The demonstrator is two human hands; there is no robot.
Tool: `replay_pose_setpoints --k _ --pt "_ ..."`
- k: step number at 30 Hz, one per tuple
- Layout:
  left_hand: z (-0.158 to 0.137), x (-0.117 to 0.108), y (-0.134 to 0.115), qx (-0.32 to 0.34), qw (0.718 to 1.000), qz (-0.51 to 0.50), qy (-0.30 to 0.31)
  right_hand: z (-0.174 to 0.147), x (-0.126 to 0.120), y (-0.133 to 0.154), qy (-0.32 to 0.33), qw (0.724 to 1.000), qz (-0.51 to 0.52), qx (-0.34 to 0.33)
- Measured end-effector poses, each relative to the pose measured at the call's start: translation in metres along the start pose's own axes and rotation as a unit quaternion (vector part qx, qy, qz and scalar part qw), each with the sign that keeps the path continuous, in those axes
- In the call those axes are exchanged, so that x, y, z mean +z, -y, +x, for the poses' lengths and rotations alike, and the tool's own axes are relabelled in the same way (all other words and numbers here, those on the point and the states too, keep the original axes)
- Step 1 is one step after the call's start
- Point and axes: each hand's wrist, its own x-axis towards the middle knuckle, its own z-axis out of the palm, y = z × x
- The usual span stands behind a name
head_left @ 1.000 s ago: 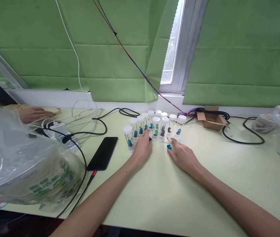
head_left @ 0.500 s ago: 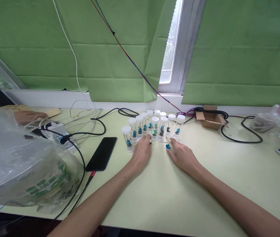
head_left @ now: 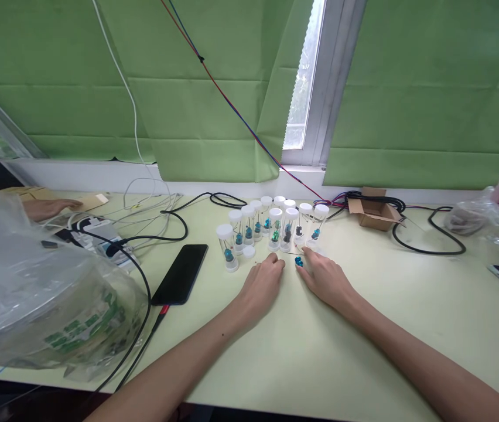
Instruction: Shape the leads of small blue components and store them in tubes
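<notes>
My left hand (head_left: 263,286) rests on the table with its fingers curled in; what they hold, if anything, is hidden. Right of it, my right hand (head_left: 326,278) has its thumb and forefinger about a small shiny blue beaded piece (head_left: 298,261). A thin dark wire-like line (head_left: 294,254) runs between the two hands. Just beyond them stand several clear tubes (head_left: 287,231) with white caps, holding small blue, green or dark pieces on thin stems. A loose white cap (head_left: 248,251) lies left of my left hand, near the leftmost tube (head_left: 227,249).
A black phone (head_left: 180,274) on a cable lies to the left, beside a large plastic bag (head_left: 69,316). Behind are a power strip (head_left: 104,237) and another person's hand (head_left: 50,208). An open cardboard box (head_left: 372,217) and black cable (head_left: 429,251) sit at right.
My left hand has moved right and toward me, away from the tubes and closer to my right hand. The loose white cap now shows on the table. My right hand stays in place.
</notes>
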Motion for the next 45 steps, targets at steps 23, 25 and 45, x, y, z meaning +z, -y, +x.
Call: replay_pose_setpoints --k 23,25,45 --pt "0.003 -0.028 0.007 -0.158 0.974 0.154 0.052 -0.003 -0.001 0.002 -0.041 0.999 0.024 -0.015" --pt "0.002 -0.029 0.008 -0.151 0.974 0.157 0.058 -0.002 -0.001 0.002 -0.043 0.999 0.028 -0.009" --pt "0.005 -0.009 0.018 -0.080 0.997 -0.004 -0.019 0.001 -0.012 -0.008 -0.025 0.999 0.006 0.023"
